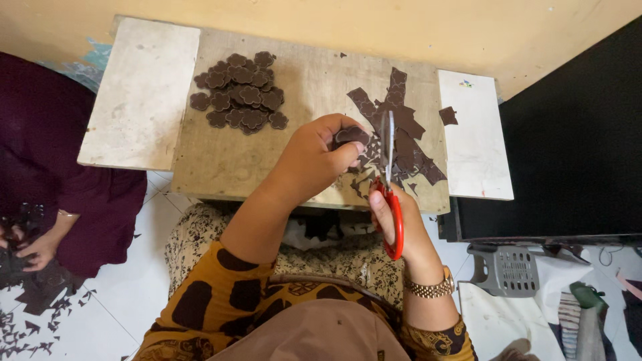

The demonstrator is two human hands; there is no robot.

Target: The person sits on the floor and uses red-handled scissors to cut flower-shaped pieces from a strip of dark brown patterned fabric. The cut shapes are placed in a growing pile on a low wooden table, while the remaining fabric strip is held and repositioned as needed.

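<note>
Yellow wall runs behind a low wooden board [227, 160] set across pale slabs, with white floor tiles below it. On the board's far left lies a heap of dark brown flower-shaped cutouts [239, 93]; to the right sits a loose pile of dark brown offcut strips [401, 134].

Above the board's near edge the person's left hand [314, 160] comes in from a bent arm in a mustard patterned sleeve, wrist turned inward, thumb and fingers pinched on a small dark brown piece [352, 136]. That piece is held in the air just beside the blades of the red-handled scissors [391, 200]. The right hand [401, 224], a gold watch [431, 289] on its wrist, rises nearly straight up, fingers curled through the red loops, blades pointing away toward the offcuts.

At the left edge another person in a maroon garment [60, 154] handles dark scraps over the floor.
</note>
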